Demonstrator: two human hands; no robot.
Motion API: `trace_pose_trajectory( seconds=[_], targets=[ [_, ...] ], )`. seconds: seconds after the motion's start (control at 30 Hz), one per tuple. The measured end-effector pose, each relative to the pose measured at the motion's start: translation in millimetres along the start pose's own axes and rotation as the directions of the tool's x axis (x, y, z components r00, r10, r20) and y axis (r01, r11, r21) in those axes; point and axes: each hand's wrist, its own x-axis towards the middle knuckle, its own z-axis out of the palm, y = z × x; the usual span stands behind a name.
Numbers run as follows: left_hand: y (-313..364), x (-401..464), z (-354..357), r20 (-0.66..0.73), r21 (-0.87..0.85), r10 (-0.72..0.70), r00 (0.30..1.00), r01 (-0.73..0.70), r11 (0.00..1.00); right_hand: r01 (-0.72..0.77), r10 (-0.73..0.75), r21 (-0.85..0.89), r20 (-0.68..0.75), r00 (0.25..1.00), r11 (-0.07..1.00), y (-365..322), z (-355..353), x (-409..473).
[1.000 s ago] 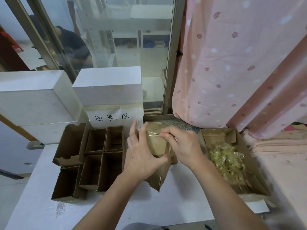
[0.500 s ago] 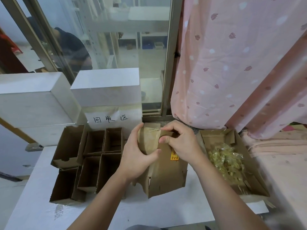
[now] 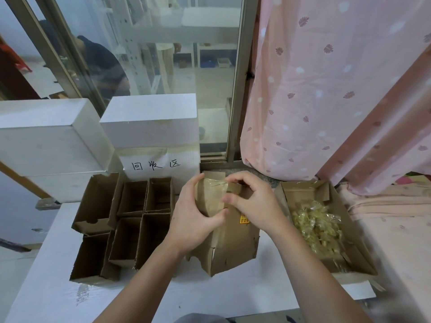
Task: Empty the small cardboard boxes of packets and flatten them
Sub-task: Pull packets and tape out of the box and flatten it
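**Cardboard box held in both hands over the white table**

The cardboard box (image 3: 229, 234) is partly collapsed and stands tilted, its long axis running from the flaps near the person up and away to the taped end by the window sill. That far end, under the fingertips, carries a strip of clear tape (image 3: 213, 194); a small yellow sticker (image 3: 244, 219) sits on the brown face just below the right hand. The near edge is ragged, with torn flaps resting on the table (image 3: 233, 297).

The left hand (image 3: 193, 220) wraps the box's left side, fingers curled over the top edge and thumb pressed across the front. The right hand (image 3: 254, 206) grips the top right corner, fingers bent over the flap, thumb meeting the left thumb on the taped panel.

Left of the left fingers, close by, stand several open, empty small boxes (image 3: 140, 220) in a cluster. Beyond them are white blocks (image 3: 149, 120), one with a handwritten label (image 3: 155, 164). Right of the right fingers lies an open carton (image 3: 345, 262) holding clear packets (image 3: 314, 224) of yellowish contents. A pink patterned curtain (image 3: 326, 89) hangs behind it, and a glass window (image 3: 163, 66) rises beyond the fingertips.
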Motion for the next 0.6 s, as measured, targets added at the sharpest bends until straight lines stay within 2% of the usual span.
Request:
trace_pose_trajectory(
  seconds=[0.13,0.3,0.37,0.47,0.53,0.6],
  targets=[
    [7.6,0.7,3.6,-0.080,0.080,0.034,0.996,-0.027,0.996,0.004,-0.012,-0.089,-0.096,0.995,0.996,-3.6,12.7,-2.5],
    [10.9,1.1,4.5,-0.108,0.133,0.034,0.994,-0.019,0.991,0.148,-0.189,-0.190,-0.219,0.957,0.971,4.1,24.0,-5.2],
    [9.1,0.3,4.2,-0.112,0.149,0.040,0.993,-0.023,0.989,0.169,-0.217,-0.202,-0.251,0.943,0.965,8.0,27.1,-5.0],
    [4.2,-0.5,3.0,-0.108,0.160,0.045,0.993,-0.027,0.987,0.116,-0.145,-0.128,-0.249,0.958,0.985,10.4,25.3,-4.9],
    [1.7,-1.0,1.4,-0.096,0.136,0.028,0.995,-0.015,0.991,0.029,-0.027,0.010,-0.174,0.984,1.000,7.7,21.1,-4.0],
    [0.9,0.1,-0.5,-0.091,0.099,0.014,0.996,-0.005,0.995,-0.022,0.032,0.134,-0.075,0.997,0.991,4.1,16.1,-2.8]
  ],
)
